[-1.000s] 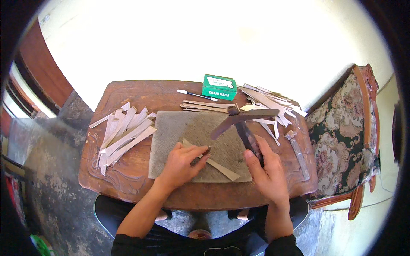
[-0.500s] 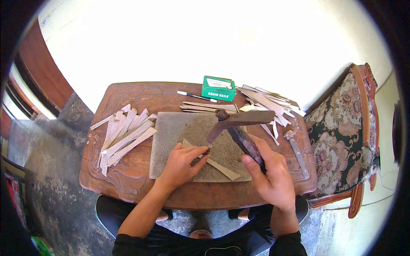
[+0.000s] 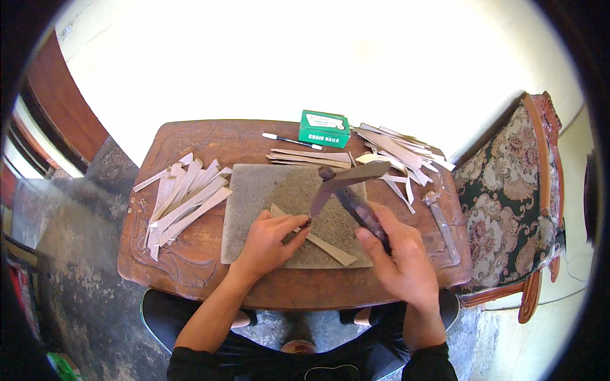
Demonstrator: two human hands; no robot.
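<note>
My right hand (image 3: 403, 257) grips the dark handle of a hammer (image 3: 343, 181). The hammer's lower end is right at the fingertips of my left hand (image 3: 267, 241), which pinch a small dark nail, mostly hidden by the fingers. Under that hand a tapered pale wooden strip (image 3: 333, 249) lies slantwise on a grey stone slab (image 3: 248, 184). The strip's wider end points toward the near right; its middle is covered by my fingers.
The slab rests on a carved wooden table (image 3: 190, 136). Wooden strips (image 3: 190, 197) are heaped left, more strips (image 3: 394, 146) back right. Behind the slab are a green box (image 3: 324, 130), a pen (image 3: 291, 140) and stacked strips (image 3: 305, 156). A worn tool (image 3: 443, 228) lies right, near an upholstered chair (image 3: 502, 197).
The hammer has come down slightly and tilted, its lower end now meeting my left fingertips. My left hand keeps its pinch in nearly the same place; the strip stays put.
</note>
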